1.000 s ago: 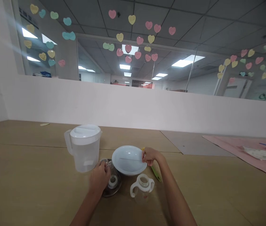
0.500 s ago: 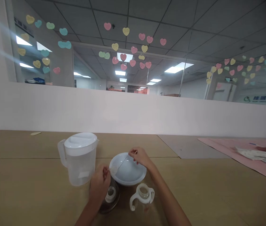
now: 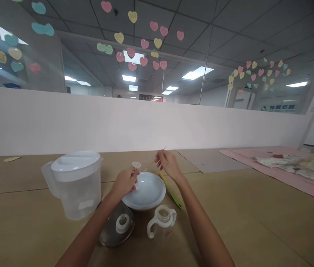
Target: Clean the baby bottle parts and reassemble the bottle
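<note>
Head view, bowl (image 3: 147,191) on table (image 3: 229,215), white wall (image 3: 145,126)

The jug (image 3: 80,194) is cloudy, see-through plastic under a smooth lid (image 3: 75,161), while the bowl (image 3: 148,191) has a glossy white finish and the tray (image 3: 106,233) a dark, metallic sheen. The bottle (image 3: 162,222) has smooth white plastic handles; the counter (image 3: 243,211) looks matt, and the wall (image 3: 145,126) is smooth.

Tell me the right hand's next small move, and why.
Probably ease the right hand leftward, bringing the thin stick to the small clear piece: the stick's lower end slants that way, and the left hand holds the piece close by, near the pale bowl.
</note>
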A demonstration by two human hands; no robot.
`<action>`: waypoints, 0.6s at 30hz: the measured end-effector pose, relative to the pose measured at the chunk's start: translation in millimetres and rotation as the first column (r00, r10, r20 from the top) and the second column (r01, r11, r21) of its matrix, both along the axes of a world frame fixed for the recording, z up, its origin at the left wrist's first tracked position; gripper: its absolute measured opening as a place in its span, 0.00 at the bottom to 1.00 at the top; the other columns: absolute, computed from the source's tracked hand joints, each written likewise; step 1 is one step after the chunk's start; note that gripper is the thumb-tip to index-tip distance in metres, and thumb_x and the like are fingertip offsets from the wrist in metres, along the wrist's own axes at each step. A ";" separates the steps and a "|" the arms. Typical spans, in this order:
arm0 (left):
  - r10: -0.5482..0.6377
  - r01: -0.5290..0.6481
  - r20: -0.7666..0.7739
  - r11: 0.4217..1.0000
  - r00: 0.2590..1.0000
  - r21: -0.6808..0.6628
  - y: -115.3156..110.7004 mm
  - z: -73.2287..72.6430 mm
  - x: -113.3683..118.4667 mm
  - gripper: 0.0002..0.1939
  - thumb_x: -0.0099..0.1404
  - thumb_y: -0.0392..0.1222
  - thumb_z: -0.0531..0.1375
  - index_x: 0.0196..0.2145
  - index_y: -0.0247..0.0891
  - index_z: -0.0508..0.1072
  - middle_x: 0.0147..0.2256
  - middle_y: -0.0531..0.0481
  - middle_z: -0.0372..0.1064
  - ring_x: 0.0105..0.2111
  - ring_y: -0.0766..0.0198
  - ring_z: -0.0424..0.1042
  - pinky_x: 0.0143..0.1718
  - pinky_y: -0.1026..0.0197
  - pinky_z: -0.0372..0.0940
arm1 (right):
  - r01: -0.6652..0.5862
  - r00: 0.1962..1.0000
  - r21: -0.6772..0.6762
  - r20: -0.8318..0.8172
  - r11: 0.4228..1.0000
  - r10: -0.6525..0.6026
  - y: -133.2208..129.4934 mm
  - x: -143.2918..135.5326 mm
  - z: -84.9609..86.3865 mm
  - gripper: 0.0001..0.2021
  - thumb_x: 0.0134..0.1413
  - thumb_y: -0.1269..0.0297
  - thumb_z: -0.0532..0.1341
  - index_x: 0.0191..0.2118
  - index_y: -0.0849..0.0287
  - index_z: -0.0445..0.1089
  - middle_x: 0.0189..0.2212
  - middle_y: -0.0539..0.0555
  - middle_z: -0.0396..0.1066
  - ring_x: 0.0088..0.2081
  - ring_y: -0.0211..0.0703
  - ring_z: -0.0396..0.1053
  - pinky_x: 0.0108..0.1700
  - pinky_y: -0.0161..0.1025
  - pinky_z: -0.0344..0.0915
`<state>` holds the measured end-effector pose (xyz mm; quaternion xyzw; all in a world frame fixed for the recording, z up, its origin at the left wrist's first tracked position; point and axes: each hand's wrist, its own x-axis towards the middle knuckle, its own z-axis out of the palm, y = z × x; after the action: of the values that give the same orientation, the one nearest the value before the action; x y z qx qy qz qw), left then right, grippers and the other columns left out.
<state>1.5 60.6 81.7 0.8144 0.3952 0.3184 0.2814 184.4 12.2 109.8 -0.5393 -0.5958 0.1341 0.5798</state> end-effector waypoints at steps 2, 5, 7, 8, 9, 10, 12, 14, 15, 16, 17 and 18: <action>-0.018 0.012 -0.075 0.997 0.997 -0.074 -5.4 4.8 -0.5 0.14 0.62 0.45 0.48 0.32 0.34 0.68 0.24 0.50 0.70 0.15 0.69 0.66 0.16 0.69 0.58 | 0.149 0.987 0.185 -0.087 0.971 -0.135 -21.0 -1.2 18.1 0.18 0.60 0.51 0.46 0.29 0.60 0.62 0.21 0.51 0.67 0.19 0.33 0.64 0.19 0.28 0.60; -0.038 0.024 -0.150 0.995 0.988 -0.095 -13.7 10.4 -2.0 0.12 0.61 0.43 0.49 0.30 0.34 0.68 0.26 0.46 0.71 0.18 0.67 0.68 0.17 0.68 0.59 | 0.279 0.960 0.380 -0.105 0.882 -0.259 -48.2 -14.9 33.8 0.20 0.61 0.50 0.44 0.26 0.58 0.59 0.18 0.49 0.66 0.17 0.32 0.64 0.21 0.29 0.61; -0.046 0.040 -0.168 0.998 0.985 -0.040 -18.8 12.9 -3.5 0.10 0.59 0.39 0.50 0.27 0.33 0.68 0.26 0.45 0.72 0.20 0.65 0.70 0.19 0.67 0.61 | 0.287 0.950 0.488 -0.037 0.824 -0.309 -60.3 -28.9 36.3 0.20 0.61 0.51 0.45 0.24 0.58 0.58 0.17 0.48 0.66 0.17 0.32 0.64 0.22 0.28 0.61; -0.052 0.050 -0.170 0.999 0.984 -0.016 -21.2 14.0 -4.4 0.09 0.58 0.38 0.50 0.26 0.33 0.68 0.26 0.44 0.72 0.22 0.65 0.70 0.21 0.67 0.62 | 0.272 0.945 0.534 0.008 0.801 -0.326 -64.3 -36.0 35.9 0.20 0.62 0.52 0.45 0.24 0.58 0.58 0.17 0.48 0.66 0.17 0.31 0.64 0.23 0.28 0.60; -0.062 0.062 -0.165 0.998 0.984 -0.008 -23.3 15.2 -5.2 0.08 0.57 0.37 0.51 0.25 0.33 0.68 0.26 0.44 0.72 0.23 0.64 0.71 0.22 0.66 0.63 | 0.252 0.939 0.573 0.050 0.780 -0.340 -66.9 -42.8 34.8 0.19 0.62 0.53 0.45 0.24 0.58 0.59 0.17 0.48 0.66 0.17 0.31 0.64 0.23 0.28 0.59; -0.076 0.074 -0.149 0.997 0.986 -0.014 -25.3 16.4 -5.9 0.08 0.57 0.37 0.51 0.26 0.33 0.68 0.27 0.44 0.72 0.24 0.63 0.71 0.23 0.66 0.64 | 0.231 0.931 0.605 0.088 0.762 -0.353 -68.0 -49.0 33.3 0.19 0.62 0.53 0.45 0.24 0.58 0.59 0.18 0.48 0.67 0.17 0.30 0.64 0.23 0.27 0.59; -0.112 0.107 -0.082 0.992 0.990 -0.059 -28.4 18.7 -6.9 0.08 0.56 0.38 0.52 0.28 0.32 0.69 0.28 0.44 0.72 0.26 0.62 0.72 0.24 0.65 0.66 | 0.193 0.913 0.643 0.158 0.741 -0.375 -66.9 -58.4 29.7 0.19 0.63 0.55 0.44 0.25 0.58 0.59 0.18 0.48 0.67 0.17 0.30 0.64 0.22 0.27 0.57; -0.131 0.130 -0.001 0.987 0.991 -0.098 -30.6 20.4 -7.0 0.08 0.55 0.39 0.54 0.30 0.32 0.69 0.30 0.43 0.72 0.29 0.61 0.73 0.24 0.65 0.67 | 0.160 0.890 0.653 0.229 0.740 -0.394 -62.9 -63.7 25.9 0.20 0.64 0.55 0.44 0.25 0.58 0.60 0.18 0.49 0.66 0.18 0.30 0.64 0.22 0.27 0.56; -0.135 0.137 0.027 0.985 0.990 -0.109 -31.6 20.9 -6.8 0.08 0.54 0.39 0.54 0.30 0.32 0.69 0.31 0.43 0.72 0.30 0.60 0.73 0.24 0.65 0.68 | 0.148 0.878 0.655 0.257 0.741 -0.403 -60.6 -65.0 24.2 0.20 0.64 0.55 0.44 0.25 0.58 0.61 0.17 0.49 0.66 0.17 0.30 0.64 0.22 0.27 0.55; -0.136 0.140 0.042 0.983 0.990 -0.117 -32.5 21.1 -6.5 0.08 0.54 0.39 0.55 0.30 0.32 0.69 0.31 0.43 0.72 0.31 0.60 0.73 0.24 0.65 0.68 | 0.141 0.869 0.656 0.278 0.742 -0.410 -58.5 -65.4 22.7 0.21 0.64 0.55 0.43 0.25 0.58 0.61 0.17 0.49 0.66 0.17 0.30 0.63 0.22 0.27 0.55; -0.138 0.143 0.048 0.982 0.989 -0.127 -33.6 21.2 -6.1 0.09 0.54 0.39 0.55 0.31 0.32 0.69 0.32 0.43 0.71 0.31 0.59 0.73 0.24 0.65 0.69 | 0.138 0.862 0.658 0.289 0.740 -0.417 -56.8 -65.3 21.4 0.21 0.64 0.55 0.43 0.25 0.58 0.62 0.17 0.49 0.66 0.18 0.30 0.63 0.22 0.27 0.55; -0.139 0.145 0.053 0.979 0.989 -0.142 -34.9 21.2 -5.9 0.09 0.54 0.39 0.55 0.31 0.31 0.69 0.33 0.42 0.71 0.31 0.59 0.73 0.24 0.64 0.69 | 0.138 0.857 0.661 0.294 0.738 -0.424 -55.7 -64.6 20.4 0.21 0.64 0.55 0.43 0.26 0.58 0.62 0.17 0.49 0.66 0.18 0.30 0.64 0.22 0.27 0.55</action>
<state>-4.4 25.7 102.9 0.8108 0.3522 0.2849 0.3705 119.8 -43.5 130.2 -0.4203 -0.6268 -0.2810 0.5928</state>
